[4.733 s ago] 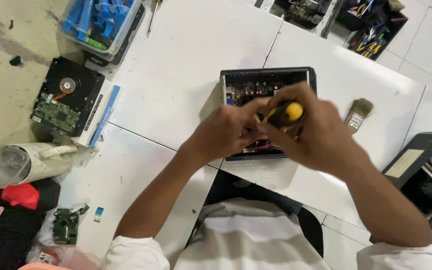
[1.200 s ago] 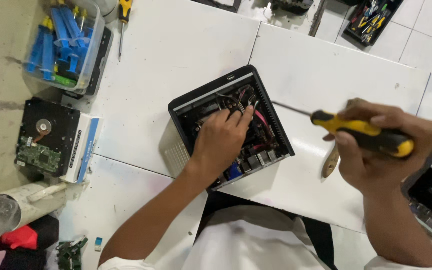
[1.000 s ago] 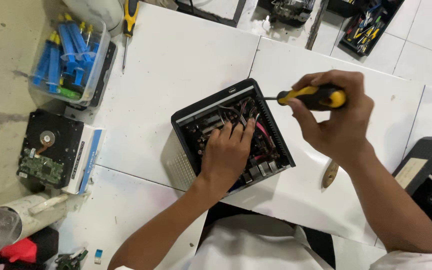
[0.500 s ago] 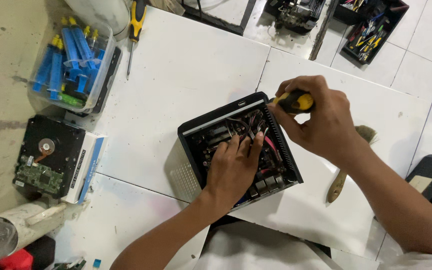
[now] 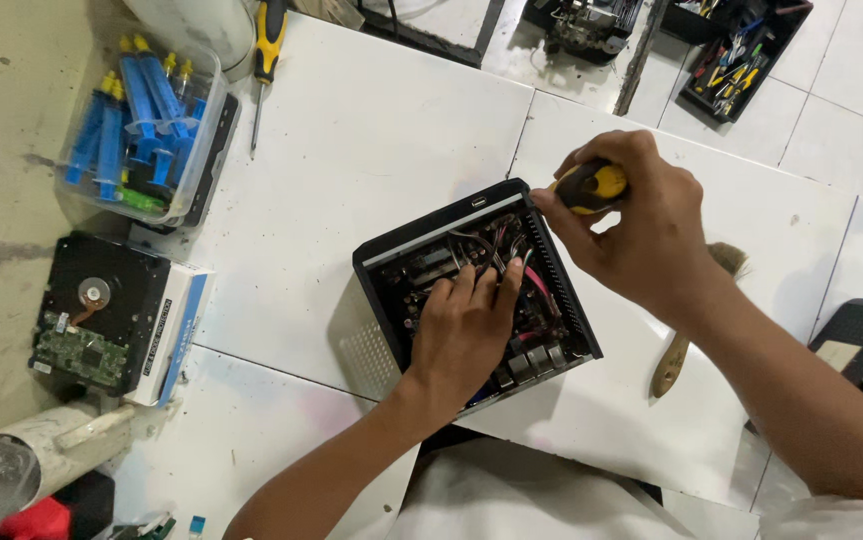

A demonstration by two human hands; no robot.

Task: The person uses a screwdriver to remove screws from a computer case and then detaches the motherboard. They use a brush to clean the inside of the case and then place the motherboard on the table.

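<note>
The white table [image 5: 351,150] takes up most of the view, and near its middle an open black computer case [image 5: 481,290] is set at an angle, its board and wiring exposed. To the left, a bare hard drive [image 5: 91,315] is laid on a white box, and above it a clear tub of blue syringes [image 5: 141,125] is kept beside a second yellow-handled screwdriver [image 5: 266,45]. A wooden brush [image 5: 691,320] is left on the table just right of the case, partly hidden by the right forearm.

The left hand [image 5: 466,335] is laid flat inside the case, its fingers spread over the cables and the board; nothing is clasped in it. The right hand [image 5: 641,225] is closed round the yellow and black handle of a screwdriver [image 5: 591,187], which is held over the far right corner of the case. The tip cannot be seen, so it cannot be told whether it is seated in a screw.

The work in hand is judged to be screw-driving at that corner. It is done well if the shaft is kept square to the screw head, firm downward pressure is applied before any turning, and the case is steadied by the left hand. Loose wires are best held away from the blade, and the board should not be leaned on.
</note>
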